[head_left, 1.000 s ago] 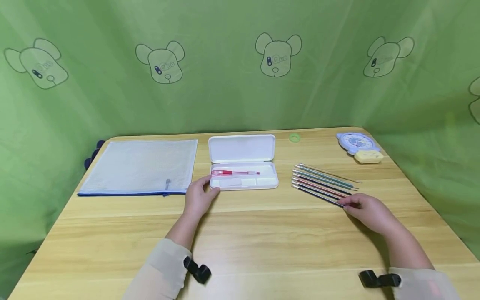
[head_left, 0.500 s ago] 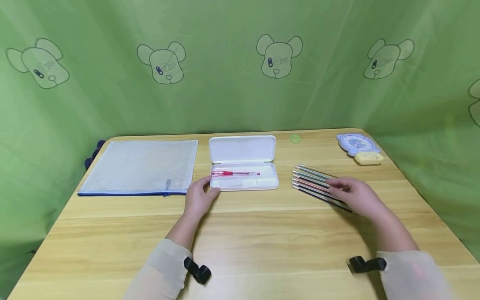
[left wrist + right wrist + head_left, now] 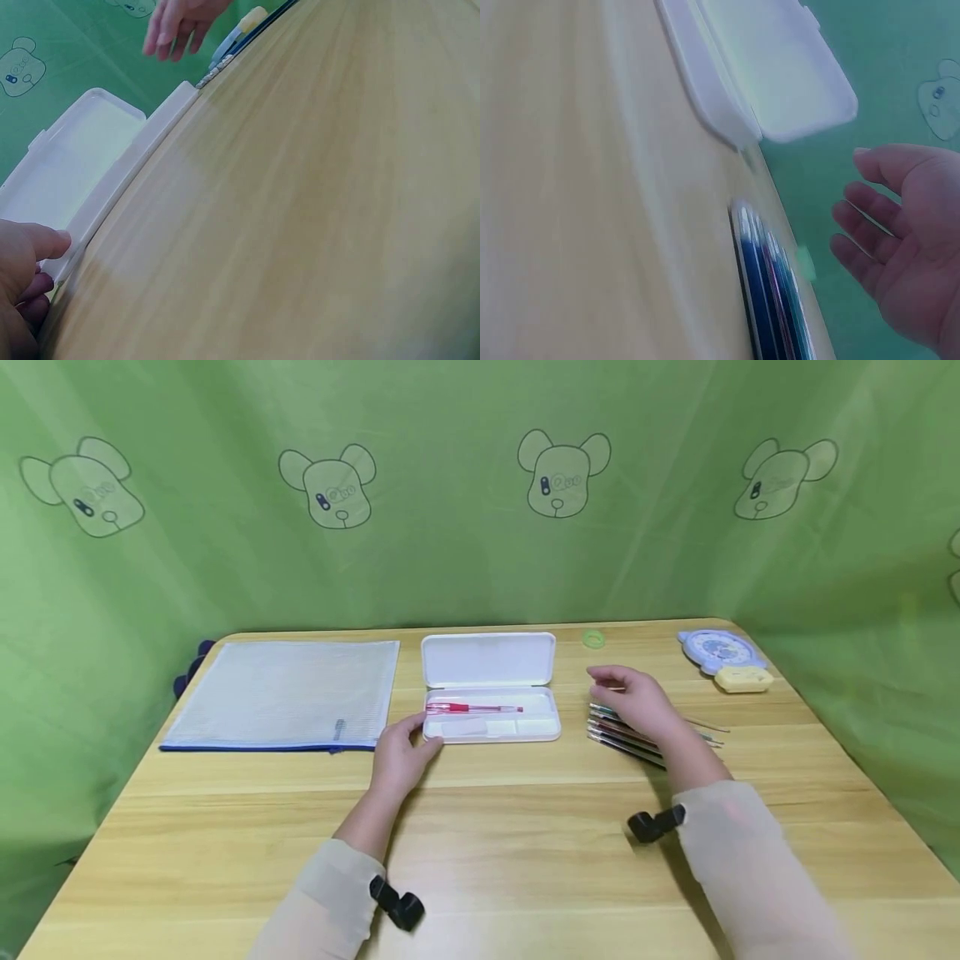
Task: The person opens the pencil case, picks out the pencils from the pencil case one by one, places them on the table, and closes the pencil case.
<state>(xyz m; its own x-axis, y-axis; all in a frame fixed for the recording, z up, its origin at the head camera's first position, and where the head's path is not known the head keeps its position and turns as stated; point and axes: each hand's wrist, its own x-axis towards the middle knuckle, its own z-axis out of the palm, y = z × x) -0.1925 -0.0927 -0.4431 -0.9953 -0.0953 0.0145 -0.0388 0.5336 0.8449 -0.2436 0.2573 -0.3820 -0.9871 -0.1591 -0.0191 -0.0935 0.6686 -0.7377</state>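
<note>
The white pencil case lies with its lid raised at the middle of the table in the head view. A red pen rests in its tray. My left hand grips the case's left end, thumb at the front corner; in the left wrist view the thumb lies along its edge. Above the row of several pencils my right hand hovers with loosely bent fingers and nothing in them. It covers part of the pencils. The right wrist view shows that palm and the dark and teal pencils below it.
A mesh zip pouch with a blue edge lies left of the case. Behind the pencils is a small green ring. A pale blue animal-shaped disc and a yellow rounded block sit at the right edge, before a green curtain.
My right hand has moved left and away from me, from the pencils' near right ends to above their far left ends. My left hand has stayed on the pencil case.
</note>
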